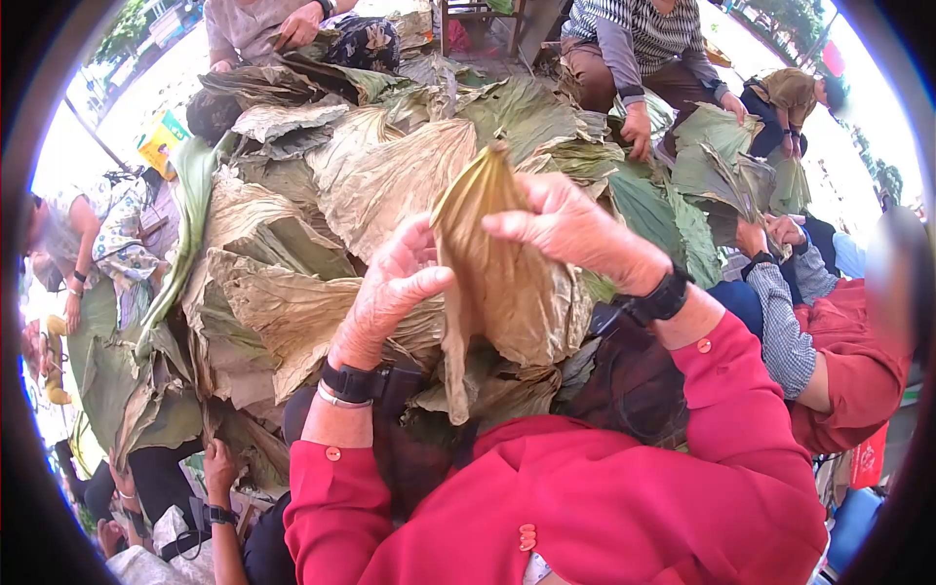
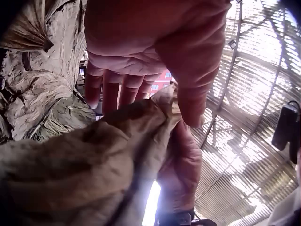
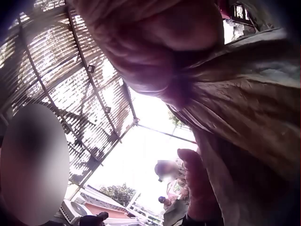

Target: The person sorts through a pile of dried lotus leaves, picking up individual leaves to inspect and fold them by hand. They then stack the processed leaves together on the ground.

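A folded, dried lotus leaf (image 1: 507,302), yellow-brown with ribs gathering to a point at the top, hangs upright before the red jacket in the head view. My right hand (image 1: 590,232) pinches it near the gathered top, thumb on the near side. On its other side is my left hand (image 1: 390,283), thumb spread away and fingertips by the leaf's edge. The left wrist view shows fairly straight fingers (image 2: 129,87) beside the leaf (image 2: 80,165). In the right wrist view the leaf (image 3: 249,103) fans out from under the right hand (image 3: 150,47).
A large heap of dried leaves (image 1: 390,180) spreads in front, tan and green. Seated people surround it; one at the right holds a green leaf bundle (image 1: 717,166), and hands at lower left hold another leaf (image 1: 146,390). A slatted roof (image 2: 254,141) is overhead.
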A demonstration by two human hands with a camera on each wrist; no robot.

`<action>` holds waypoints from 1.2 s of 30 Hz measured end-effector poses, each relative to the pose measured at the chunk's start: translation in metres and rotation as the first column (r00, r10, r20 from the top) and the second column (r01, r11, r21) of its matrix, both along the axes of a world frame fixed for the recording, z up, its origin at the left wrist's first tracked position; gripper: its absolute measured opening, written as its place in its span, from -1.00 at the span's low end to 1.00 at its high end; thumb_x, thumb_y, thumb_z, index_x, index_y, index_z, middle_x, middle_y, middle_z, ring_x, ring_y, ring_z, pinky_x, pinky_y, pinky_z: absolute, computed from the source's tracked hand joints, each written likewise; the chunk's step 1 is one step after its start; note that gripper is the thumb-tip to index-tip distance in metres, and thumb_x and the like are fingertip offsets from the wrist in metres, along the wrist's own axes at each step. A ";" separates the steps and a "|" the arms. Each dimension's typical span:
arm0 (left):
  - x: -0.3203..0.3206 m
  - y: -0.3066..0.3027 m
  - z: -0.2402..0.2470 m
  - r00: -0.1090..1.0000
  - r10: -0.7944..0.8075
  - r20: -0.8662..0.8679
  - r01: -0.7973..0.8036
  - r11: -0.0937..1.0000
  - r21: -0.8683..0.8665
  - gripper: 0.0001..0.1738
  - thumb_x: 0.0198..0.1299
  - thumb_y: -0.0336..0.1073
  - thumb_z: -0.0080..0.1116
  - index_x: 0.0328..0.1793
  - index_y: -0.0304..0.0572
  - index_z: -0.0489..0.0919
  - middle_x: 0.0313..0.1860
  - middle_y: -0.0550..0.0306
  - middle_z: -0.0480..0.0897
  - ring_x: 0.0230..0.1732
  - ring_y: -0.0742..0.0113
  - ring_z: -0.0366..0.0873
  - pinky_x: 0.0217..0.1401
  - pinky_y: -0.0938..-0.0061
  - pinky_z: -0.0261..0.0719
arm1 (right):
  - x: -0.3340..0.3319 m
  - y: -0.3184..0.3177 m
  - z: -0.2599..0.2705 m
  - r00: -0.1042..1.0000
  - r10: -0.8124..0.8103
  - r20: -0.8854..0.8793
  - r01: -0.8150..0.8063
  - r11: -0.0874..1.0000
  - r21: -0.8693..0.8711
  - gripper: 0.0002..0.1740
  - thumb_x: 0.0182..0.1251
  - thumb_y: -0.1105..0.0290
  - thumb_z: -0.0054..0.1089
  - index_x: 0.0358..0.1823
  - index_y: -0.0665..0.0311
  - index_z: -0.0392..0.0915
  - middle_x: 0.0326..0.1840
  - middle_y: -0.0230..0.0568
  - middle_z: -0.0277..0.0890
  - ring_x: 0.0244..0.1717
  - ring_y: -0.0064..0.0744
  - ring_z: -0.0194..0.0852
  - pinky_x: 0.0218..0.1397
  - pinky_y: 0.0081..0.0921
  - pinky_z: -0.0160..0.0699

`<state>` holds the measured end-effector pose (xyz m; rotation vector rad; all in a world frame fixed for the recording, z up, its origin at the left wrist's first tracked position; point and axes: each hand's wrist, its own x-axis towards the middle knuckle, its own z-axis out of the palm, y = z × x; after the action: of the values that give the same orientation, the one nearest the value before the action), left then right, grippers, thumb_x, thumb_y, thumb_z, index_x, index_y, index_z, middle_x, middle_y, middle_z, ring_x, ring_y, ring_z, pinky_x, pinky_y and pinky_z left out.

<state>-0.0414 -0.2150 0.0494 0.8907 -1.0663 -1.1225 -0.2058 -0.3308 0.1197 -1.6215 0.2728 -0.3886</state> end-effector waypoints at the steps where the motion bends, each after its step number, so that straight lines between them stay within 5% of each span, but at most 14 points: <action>1: -0.007 0.002 0.004 1.000 -0.019 -0.022 0.019 1.000 0.014 -0.33 -0.03 -0.27 0.25 0.23 -0.25 0.27 0.07 0.13 0.43 0.05 0.41 0.34 0.10 0.51 0.30 | 0.008 0.006 -0.014 0.999 0.047 -0.012 -0.048 0.998 -0.033 -0.75 0.23 0.50 0.01 -0.05 0.35 0.42 -0.19 -0.47 0.48 -0.18 -0.72 0.30 -0.03 -0.63 0.33; 5: -0.006 -0.002 -0.016 0.990 0.095 -0.101 -0.071 0.974 0.216 -0.58 0.02 -0.41 0.17 0.07 -0.27 0.44 -0.11 0.24 0.55 -0.14 0.53 0.45 -0.04 0.58 0.39 | 0.021 -0.010 -0.027 0.987 -0.080 -0.138 0.014 0.905 -0.426 -0.81 0.22 0.46 0.04 -0.15 0.33 0.46 -0.33 -0.48 0.47 -0.28 -0.75 0.29 -0.15 -0.70 0.34; 8: 0.017 0.000 -0.015 0.933 0.342 -0.115 -0.289 0.899 0.330 -0.78 0.06 -0.44 0.12 -0.12 -0.30 0.53 -0.31 0.26 0.59 -0.34 0.56 0.50 -0.23 0.64 0.45 | 0.019 -0.070 -0.063 0.959 -0.261 -0.109 0.206 0.907 -0.367 -0.85 0.22 0.42 0.02 -0.27 0.36 0.48 -0.46 -0.44 0.44 -0.36 -0.69 0.38 -0.26 -0.69 0.37; 11: 0.034 0.006 -0.008 0.842 0.512 -0.169 -0.457 0.844 0.282 -0.81 0.06 -0.43 0.14 -0.16 -0.29 0.53 -0.31 0.24 0.59 -0.36 0.55 0.50 -0.22 0.64 0.43 | -0.011 -0.114 -0.090 0.862 -0.292 -0.414 0.067 0.876 -0.479 -0.82 0.22 0.39 -0.01 -0.30 0.37 0.49 -0.45 -0.38 0.47 -0.37 -0.67 0.39 -0.27 -0.70 0.39; 14: 0.042 0.011 -0.007 0.806 0.559 -0.193 -0.505 0.820 0.269 -0.78 0.08 -0.44 0.13 -0.12 -0.26 0.50 -0.22 0.18 0.59 -0.26 0.48 0.53 -0.14 0.58 0.47 | -0.028 -0.115 -0.135 0.696 -0.049 -0.716 -0.197 0.947 -0.256 -0.73 0.12 0.29 0.03 -0.31 0.39 0.49 -0.47 -0.32 0.49 -0.46 -0.60 0.40 -0.37 -0.59 0.42; 16: 0.041 0.011 -0.006 0.802 0.569 -0.181 -0.515 0.813 0.272 -0.77 0.07 -0.43 0.13 -0.11 -0.26 0.50 -0.21 0.18 0.59 -0.25 0.47 0.53 -0.12 0.57 0.46 | -0.029 -0.110 -0.167 0.429 0.223 -0.875 -0.550 0.833 -0.057 -0.65 0.10 0.22 0.06 -0.28 0.43 0.45 -0.41 -0.15 0.52 -0.40 -0.37 0.47 -0.31 -0.49 0.46; 17: 0.041 0.010 -0.007 0.796 0.579 -0.175 -0.520 0.803 0.290 -0.77 0.07 -0.43 0.14 -0.11 -0.26 0.50 -0.21 0.17 0.59 -0.25 0.47 0.53 -0.11 0.57 0.46 | -0.027 -0.109 -0.174 0.429 0.225 -0.875 -0.549 0.834 -0.054 -0.65 0.10 0.22 0.06 -0.28 0.43 0.45 -0.41 -0.15 0.52 -0.40 -0.37 0.47 -0.31 -0.49 0.46; 19: 0.040 0.009 -0.005 0.788 0.594 -0.163 -0.530 0.789 0.309 -0.76 0.07 -0.43 0.14 -0.10 -0.26 0.50 -0.20 0.17 0.59 -0.24 0.47 0.53 -0.10 0.57 0.45 | -0.019 -0.109 -0.188 0.799 -0.169 -0.577 -0.289 0.733 -0.616 -0.56 0.10 0.14 0.07 -0.25 0.46 0.40 -0.33 0.08 0.50 -0.30 -0.04 0.47 -0.22 -0.34 0.45; 21: 0.036 0.008 -0.001 0.794 0.581 -0.177 -0.514 0.798 0.313 -0.75 0.06 -0.43 0.15 -0.10 -0.28 0.51 -0.23 0.21 0.59 -0.26 0.54 0.49 -0.13 0.61 0.41 | -0.001 -0.110 -0.168 0.796 -0.325 -0.511 -0.068 0.791 -0.608 -0.37 0.07 -0.05 0.07 -0.25 0.52 0.36 -0.26 0.28 0.42 -0.14 0.16 0.39 -0.11 -0.24 0.40; 27: 0.035 0.003 -0.006 0.811 0.549 -0.204 -0.466 0.816 0.343 -0.74 0.06 -0.43 0.15 -0.08 -0.27 0.50 -0.22 0.21 0.58 -0.25 0.54 0.49 -0.11 0.60 0.41 | 0.021 -0.091 -0.169 0.605 -0.369 -0.706 -0.195 0.791 -0.580 -0.31 -0.03 -0.13 0.14 -0.23 0.49 0.47 -0.25 0.19 0.47 -0.23 0.07 0.44 -0.16 -0.27 0.41; 31: 0.036 0.005 -0.011 0.822 0.534 -0.197 -0.460 0.828 0.320 -0.79 0.07 -0.42 0.15 -0.13 -0.24 0.52 -0.24 0.24 0.58 -0.27 0.57 0.47 -0.16 0.63 0.41 | 0.011 -0.116 -0.167 0.745 -0.203 -0.635 -0.077 0.920 -0.384 -0.55 -0.01 0.10 0.19 -0.37 0.44 0.52 -0.51 -0.06 0.53 -0.50 -0.25 0.50 -0.38 -0.44 0.46; 33: 0.034 0.005 -0.005 0.813 0.551 -0.189 -0.485 0.819 0.306 -0.82 0.08 -0.40 0.15 -0.16 -0.23 0.53 -0.27 0.27 0.57 -0.29 0.59 0.46 -0.19 0.64 0.40 | 0.003 -0.113 -0.141 0.814 -0.163 -0.558 0.189 0.982 -0.011 -0.76 0.06 0.30 0.13 -0.42 0.38 0.53 -0.52 -0.26 0.52 -0.49 -0.57 0.47 -0.39 -0.64 0.41; 35: 0.036 0.004 -0.009 0.808 0.563 -0.176 -0.499 0.811 0.304 -0.83 0.09 -0.37 0.15 -0.19 -0.23 0.53 -0.29 0.29 0.57 -0.31 0.61 0.45 -0.20 0.64 0.39 | -0.003 -0.118 -0.149 0.824 -0.198 -0.530 0.233 0.973 -0.002 -0.78 -0.03 0.34 0.15 -0.37 0.33 0.55 -0.50 -0.14 0.53 -0.48 -0.35 0.51 -0.35 -0.49 0.47; 36: 0.035 0.004 -0.010 0.811 0.556 -0.184 -0.495 0.819 0.292 -0.83 0.11 -0.35 0.15 -0.19 -0.23 0.52 -0.30 0.30 0.56 -0.32 0.61 0.44 -0.21 0.64 0.39 | -0.005 -0.119 -0.157 0.862 -0.259 -0.435 0.144 0.949 -0.280 -0.78 -0.02 0.35 0.15 -0.36 0.33 0.54 -0.47 -0.14 0.54 -0.42 -0.29 0.51 -0.29 -0.46 0.48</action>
<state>-0.0062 -0.2111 0.0399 1.1048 -0.4201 -0.8610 -0.2107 -0.4495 -0.0377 -1.9214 0.7973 -0.1854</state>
